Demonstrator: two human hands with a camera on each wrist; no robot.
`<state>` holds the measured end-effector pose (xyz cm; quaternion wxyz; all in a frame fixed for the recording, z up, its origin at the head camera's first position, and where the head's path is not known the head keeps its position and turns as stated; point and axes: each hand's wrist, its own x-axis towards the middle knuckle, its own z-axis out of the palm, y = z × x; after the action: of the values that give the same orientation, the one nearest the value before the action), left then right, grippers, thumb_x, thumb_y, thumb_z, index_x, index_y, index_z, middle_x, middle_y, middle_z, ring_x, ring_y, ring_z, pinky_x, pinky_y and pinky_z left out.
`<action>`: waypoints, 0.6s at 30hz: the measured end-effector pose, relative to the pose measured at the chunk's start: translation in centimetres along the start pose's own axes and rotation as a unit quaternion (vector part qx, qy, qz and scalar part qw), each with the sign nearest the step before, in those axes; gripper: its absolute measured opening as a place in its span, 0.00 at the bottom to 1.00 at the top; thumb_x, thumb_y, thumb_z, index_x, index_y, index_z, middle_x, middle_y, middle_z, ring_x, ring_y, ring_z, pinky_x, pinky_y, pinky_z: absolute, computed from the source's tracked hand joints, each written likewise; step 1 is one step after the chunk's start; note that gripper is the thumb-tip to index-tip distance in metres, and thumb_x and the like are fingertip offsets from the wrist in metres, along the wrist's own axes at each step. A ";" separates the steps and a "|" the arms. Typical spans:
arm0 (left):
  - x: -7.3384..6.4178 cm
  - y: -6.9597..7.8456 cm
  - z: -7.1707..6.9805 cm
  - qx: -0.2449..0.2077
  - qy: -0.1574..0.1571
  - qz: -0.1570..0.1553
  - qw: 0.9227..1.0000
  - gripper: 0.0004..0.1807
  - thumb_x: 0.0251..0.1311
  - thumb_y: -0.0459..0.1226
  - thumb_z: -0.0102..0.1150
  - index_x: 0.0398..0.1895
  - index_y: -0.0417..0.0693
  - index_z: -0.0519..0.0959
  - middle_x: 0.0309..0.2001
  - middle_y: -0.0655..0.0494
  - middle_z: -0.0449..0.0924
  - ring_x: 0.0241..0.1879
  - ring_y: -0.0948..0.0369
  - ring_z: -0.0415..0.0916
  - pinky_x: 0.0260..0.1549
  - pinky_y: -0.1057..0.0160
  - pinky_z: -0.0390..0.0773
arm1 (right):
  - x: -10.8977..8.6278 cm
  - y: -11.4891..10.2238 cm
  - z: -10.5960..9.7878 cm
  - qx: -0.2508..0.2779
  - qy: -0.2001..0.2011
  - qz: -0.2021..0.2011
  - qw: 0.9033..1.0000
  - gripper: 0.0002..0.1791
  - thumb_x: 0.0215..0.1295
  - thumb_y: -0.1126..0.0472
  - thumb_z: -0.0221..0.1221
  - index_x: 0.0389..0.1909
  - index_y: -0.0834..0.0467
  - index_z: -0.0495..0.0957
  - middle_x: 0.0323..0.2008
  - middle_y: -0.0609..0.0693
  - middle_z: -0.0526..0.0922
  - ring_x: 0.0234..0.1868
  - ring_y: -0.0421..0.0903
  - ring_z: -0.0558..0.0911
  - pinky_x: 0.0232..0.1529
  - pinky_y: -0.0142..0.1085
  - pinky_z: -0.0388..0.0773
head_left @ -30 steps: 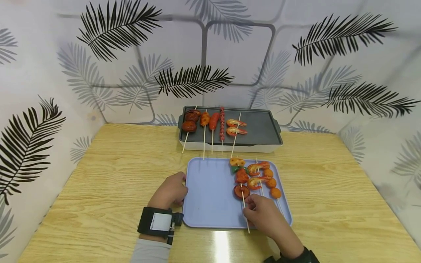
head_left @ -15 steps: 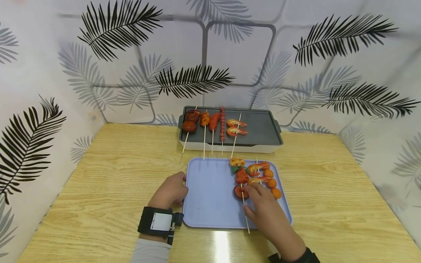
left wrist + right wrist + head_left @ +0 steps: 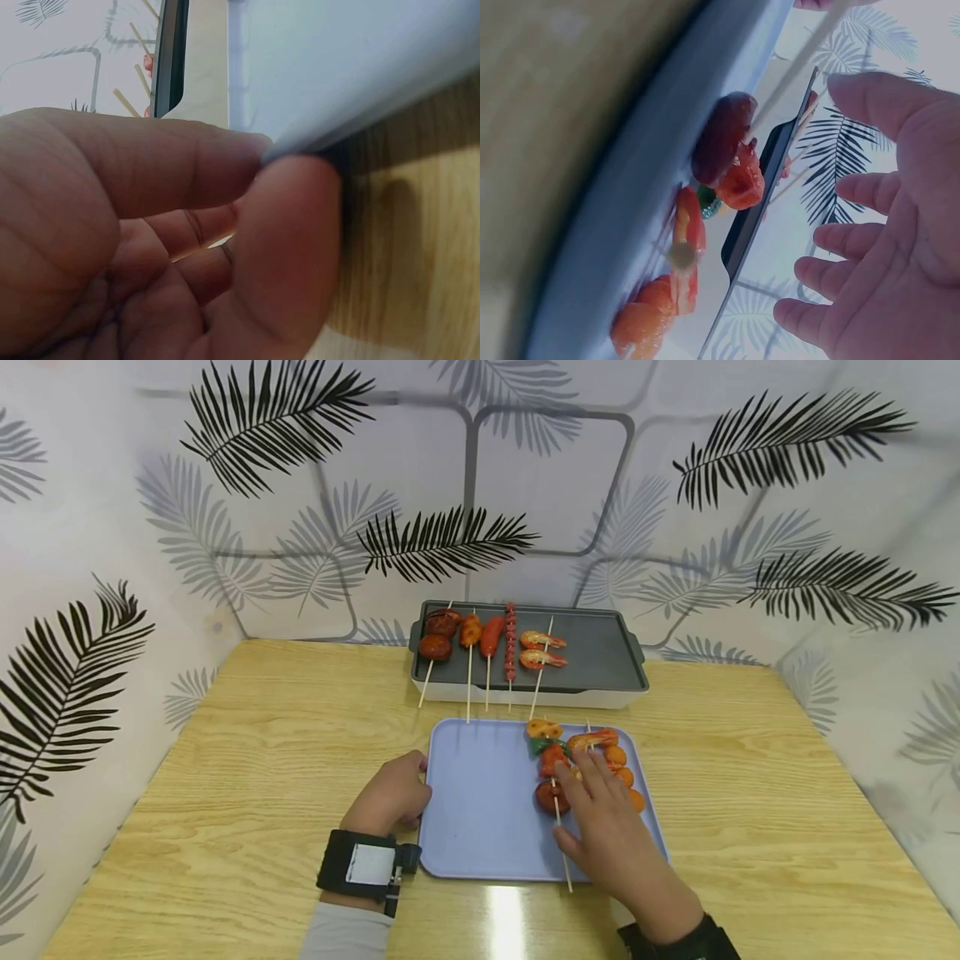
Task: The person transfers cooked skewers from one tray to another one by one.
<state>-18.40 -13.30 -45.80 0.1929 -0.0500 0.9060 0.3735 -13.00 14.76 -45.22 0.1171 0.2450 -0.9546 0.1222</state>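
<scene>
My left hand pinches the left edge of a pale blue tray between thumb and finger; the left wrist view shows the tray rim at the fingertips. Over the tray's right side, my right hand is spread with fingers apart and holds nothing. In the right wrist view a gap shows between that palm and the food. Beneath and beside it lie a mixed skewer with a mushroom-like round piece, a shrimp skewer partly hidden by the fingers, and a skewer of orange balls.
Behind the tray stands a dark grill pan on a white base. Several skewers lie across its left and middle, including a sausage skewer and another shrimp skewer, their sticks jutting over the front edge. The wooden table surrounds both.
My right hand has let go of the mixed skewer's stick, opened its fingers and risen a little forward over the shrimp. The left hand keeps its hold on the tray.
</scene>
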 end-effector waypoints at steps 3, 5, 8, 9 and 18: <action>0.0 -0.1 -0.1 -0.004 -0.001 0.000 1.000 0.22 0.63 0.27 0.50 0.61 0.34 0.70 0.27 0.47 0.76 0.16 0.58 0.74 0.15 0.66 0.71 | 0.5 0.1 -0.1 0.002 0.000 0.001 1.000 0.45 0.53 0.54 0.73 0.68 0.67 0.66 0.71 0.68 0.59 0.72 0.68 0.56 0.65 0.61 0.60; 0.0 0.0 -0.1 -0.003 0.000 0.002 1.000 0.22 0.62 0.27 0.50 0.61 0.34 0.70 0.27 0.47 0.76 0.16 0.58 0.74 0.15 0.66 0.70 | 0.8 0.1 -0.2 0.003 -0.003 0.008 1.000 0.45 0.54 0.53 0.73 0.69 0.67 0.65 0.71 0.69 0.59 0.72 0.69 0.56 0.65 0.61 0.60; 0.2 0.0 -0.1 -0.002 0.000 0.008 1.000 0.22 0.62 0.27 0.50 0.60 0.34 0.71 0.27 0.47 0.77 0.16 0.58 0.74 0.14 0.66 0.70 | 1.3 0.1 -0.4 -0.001 -0.014 0.030 0.999 0.45 0.57 0.51 0.71 0.70 0.66 0.63 0.73 0.69 0.56 0.73 0.68 0.54 0.64 0.62 0.62; 0.2 0.0 -0.1 -0.003 0.000 0.009 1.000 0.22 0.62 0.27 0.51 0.60 0.34 0.71 0.27 0.47 0.77 0.16 0.58 0.74 0.14 0.66 0.70 | 1.5 0.1 -0.4 -0.001 -0.017 0.036 0.999 0.45 0.57 0.50 0.70 0.71 0.65 0.63 0.73 0.68 0.56 0.73 0.67 0.54 0.63 0.64 0.62; 0.1 -0.2 -0.1 -0.006 0.002 0.008 1.000 0.22 0.60 0.27 0.51 0.60 0.34 0.71 0.27 0.47 0.77 0.16 0.57 0.74 0.14 0.65 0.70 | 3.6 0.8 -1.1 0.042 -0.008 0.045 0.998 0.41 0.59 0.57 0.69 0.69 0.69 0.63 0.71 0.71 0.57 0.69 0.69 0.61 0.62 0.62 0.64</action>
<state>-18.50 -13.50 -45.97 0.1879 -0.0450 0.9044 0.3805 -16.24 14.15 -43.27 0.0933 0.2074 -0.9597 0.1650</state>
